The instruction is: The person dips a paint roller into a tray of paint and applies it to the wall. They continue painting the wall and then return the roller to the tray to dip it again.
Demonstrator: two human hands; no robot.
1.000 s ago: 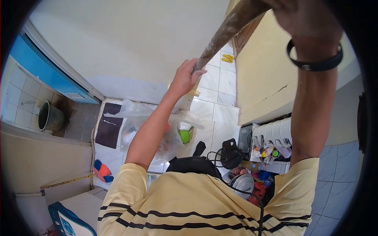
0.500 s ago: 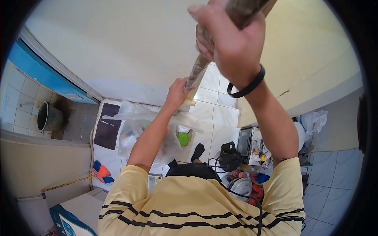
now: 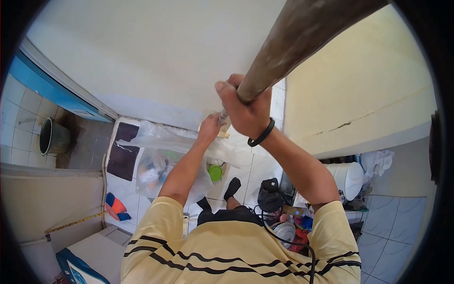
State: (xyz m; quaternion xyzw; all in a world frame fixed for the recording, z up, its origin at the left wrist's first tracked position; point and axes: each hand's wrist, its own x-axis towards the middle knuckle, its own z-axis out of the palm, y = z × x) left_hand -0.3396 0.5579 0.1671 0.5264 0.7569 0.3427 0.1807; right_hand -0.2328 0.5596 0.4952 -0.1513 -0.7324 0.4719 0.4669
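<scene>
Pole [image 3: 288, 52] crosses my head view on a slant, its long axis running from the upper right corner area down and left to the middle. The thick-looking end passes out of the top of the view, so I cannot see its tip; the other way, it narrows towards my left hand [image 3: 210, 128], pointing down at the floor by the pale wall [image 3: 142, 57].

My right hand [image 3: 248, 111], with a black wristband [image 3: 262, 133] on the wrist, is clamped round the pole, fingers curled over it. My left hand grips it lower down, fingers and thumb closed round the thin-looking part. A pale yellow piece [image 3: 223, 134] shows just beside that hand; I cannot tell whether it belongs to the pole.

The pole is in front of me, held in both hands, well above the tiled floor [image 3: 253, 173]. Below my left forearm lies a clear plastic bag [image 3: 153, 173], with a green lid [image 3: 215, 173] near it and a dark mat [image 3: 124, 151] on its far left side.
</scene>
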